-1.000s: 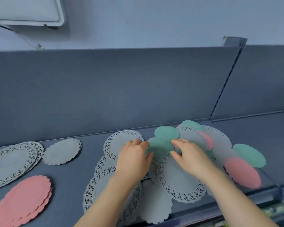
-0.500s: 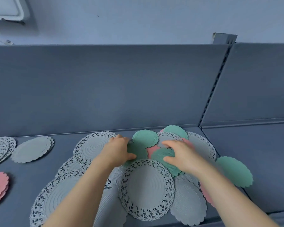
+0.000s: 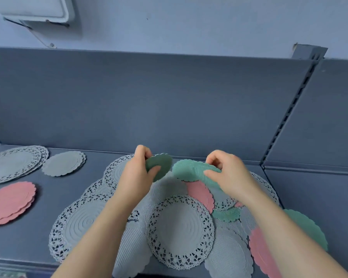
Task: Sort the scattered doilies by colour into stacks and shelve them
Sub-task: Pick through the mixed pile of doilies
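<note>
Your left hand [image 3: 137, 175] pinches a small green doily [image 3: 162, 165] above the scattered pile [image 3: 179, 227] on the shelf [image 3: 28, 243]; your right hand [image 3: 231, 177] pinches a second green doily [image 3: 187, 170] at its 9 o'clock. A pink stack [image 3: 10, 203] lies well apart at the pile's 9 o'clock.

Left hand [image 3: 137, 177] and right hand [image 3: 227, 175], forearms [image 3: 92, 237] bare
</note>
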Motion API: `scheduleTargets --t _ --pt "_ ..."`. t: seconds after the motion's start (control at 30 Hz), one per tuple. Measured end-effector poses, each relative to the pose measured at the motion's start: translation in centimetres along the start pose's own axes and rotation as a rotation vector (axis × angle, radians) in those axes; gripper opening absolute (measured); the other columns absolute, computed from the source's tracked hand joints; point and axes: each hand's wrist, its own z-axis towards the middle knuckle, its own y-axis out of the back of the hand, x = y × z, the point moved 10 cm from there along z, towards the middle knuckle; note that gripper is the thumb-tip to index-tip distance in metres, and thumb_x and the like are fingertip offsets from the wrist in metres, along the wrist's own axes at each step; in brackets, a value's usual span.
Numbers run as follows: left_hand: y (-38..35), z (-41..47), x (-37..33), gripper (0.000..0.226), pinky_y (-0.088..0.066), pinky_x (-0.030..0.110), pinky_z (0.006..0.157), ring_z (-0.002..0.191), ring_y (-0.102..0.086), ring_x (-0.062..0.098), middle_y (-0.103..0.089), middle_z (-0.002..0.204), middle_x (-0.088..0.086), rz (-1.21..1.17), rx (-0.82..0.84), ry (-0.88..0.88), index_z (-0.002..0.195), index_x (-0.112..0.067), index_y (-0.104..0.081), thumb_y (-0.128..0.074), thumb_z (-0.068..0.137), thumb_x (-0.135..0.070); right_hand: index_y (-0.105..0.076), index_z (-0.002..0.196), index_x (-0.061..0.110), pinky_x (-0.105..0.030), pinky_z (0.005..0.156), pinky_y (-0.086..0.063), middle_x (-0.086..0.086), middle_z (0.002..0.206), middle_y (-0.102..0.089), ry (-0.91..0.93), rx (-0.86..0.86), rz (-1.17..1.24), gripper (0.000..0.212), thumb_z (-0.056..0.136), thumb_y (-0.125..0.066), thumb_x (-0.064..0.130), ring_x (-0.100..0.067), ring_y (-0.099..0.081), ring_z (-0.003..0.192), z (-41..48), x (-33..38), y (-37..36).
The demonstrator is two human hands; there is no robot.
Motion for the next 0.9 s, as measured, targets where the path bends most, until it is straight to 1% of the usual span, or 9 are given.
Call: scheduleTargets --t 0.13,0.23,0.33,0.4,0.47,0.53,0.6,0.73,0.9 --pt "4.7 -2.2 1.5 0.017 -0.041 0.025 0.058 0.073 -0.053 0.015 -0.054 0.078 -0.012 -0.046 -0.159 0.038 0.102 -0.019 -0.046 -0.058 0.091 -0.015 -0.053 0.081 0.028 -0.029 0.063 -0.045 0.011 0.082 -0.065 0.089 -0.031 0.103 0.019 0.082 -0.065 0.014 -0.011 -0.059 0.073 0.6 4.6 -1.1" --pt "8.1 -4.0 4.2 0.014 -0.040 0.018 0.057 0.072 -0.055 0.006 -0.057 0.080 -0.013 -0.074 -0.223 0.102 0.103 -0.021 -0.046 -0.051 0.093 -0.013 -0.054 0.084 0.025 -0.029 0.063 -0.046 0.010 0.083 -0.066 0.138 0.001 0.164 0.016 0.083 -0.065 0.013 -0.012 -0.060 0.075 1.0 8.2 -3.6" --pt "12.0 -6.2 8.1 0.013 -0.043 0.023 0.057 0.070 -0.056 0.007 -0.058 0.079 -0.012 -0.092 -0.300 0.179 0.100 -0.020 -0.047 -0.050 0.092 -0.011 -0.054 0.084 0.023 -0.031 0.065 -0.048 0.008 0.083 -0.067 0.174 0.057 0.206 0.014 0.083 -0.066 0.014 -0.015 -0.062 0.076 1.1 12.2 -6.9" --pt "14.9 -7.5 11.0 0.015 -0.046 0.025 0.062 0.075 -0.058 0.004 -0.059 0.084 -0.012 -0.102 -0.365 0.214 0.101 -0.020 -0.049 -0.052 0.091 -0.009 -0.056 0.086 0.020 -0.032 0.068 -0.049 0.006 0.083 -0.067 0.202 0.099 0.232 0.013 0.083 -0.066 0.013 -0.016 -0.062 0.077 1.1 15.3 -9.4" --pt "18.4 -8.5 13.8 0.017 -0.047 0.020 0.068 0.080 -0.057 0.000 -0.059 0.087 -0.011 -0.073 -0.434 0.224 0.100 -0.021 -0.051 -0.054 0.090 -0.008 -0.056 0.087 0.019 -0.032 0.070 -0.050 0.006 0.083 -0.067 0.230 0.133 0.254 0.013 0.083 -0.067 0.012 -0.015 -0.063 0.077 1.1 18.6 -12.0" --pt "22.2 -9.2 16.5 0.021 -0.048 0.025 0.076 0.084 -0.056 0.005 -0.057 0.087 -0.015 -0.037 -0.494 0.249 0.100 -0.027 -0.051 -0.057 0.089 -0.009 -0.055 0.086 0.021 -0.032 0.070 -0.051 0.008 0.082 -0.067 0.252 0.163 0.269 0.015 0.083 -0.067 0.013 -0.014 -0.063 0.076 1.0 21.9 -14.6" --pt "25.7 -9.7 19.3 0.022 -0.044 0.029 0.076 0.087 -0.055 0.014 -0.057 0.088 -0.018 -0.066 -0.528 0.299 0.103 -0.026 -0.054 -0.058 0.090 -0.009 -0.055 0.086 0.023 -0.032 0.071 -0.052 0.008 0.084 -0.068 0.270 0.203 0.285 0.016 0.083 -0.067 0.013 -0.014 -0.064 0.077 0.9 25.3 -17.4" --pt "32.0 -9.5 24.9 0.030 -0.042 0.026 0.076 0.088 -0.057 0.016 -0.060 0.096 -0.007 -0.086 -0.584 0.356 0.114 -0.022 -0.055 -0.063 0.087 -0.012 -0.056 0.088 0.017 -0.025 0.071 -0.050 0.004 0.089 -0.069 0.292 0.234 0.313 0.015 0.083 -0.066 0.008 -0.015 -0.064 0.081 0.9 31.0 -22.3" --pt "36.3 -7.2 31.1 0.031 -0.037 0.023 0.075 0.088 -0.054 0.015 -0.057 0.094 -0.005 0.004 -0.514 0.425 0.111 -0.013 -0.056 -0.068 0.083 -0.014 -0.056 0.087 0.023 -0.019 0.070 -0.049 0.009 0.090 -0.069 0.258 0.218 0.335 0.017 0.083 -0.067 0.010 -0.007 -0.065 0.083 1.3 35.3 -26.9"
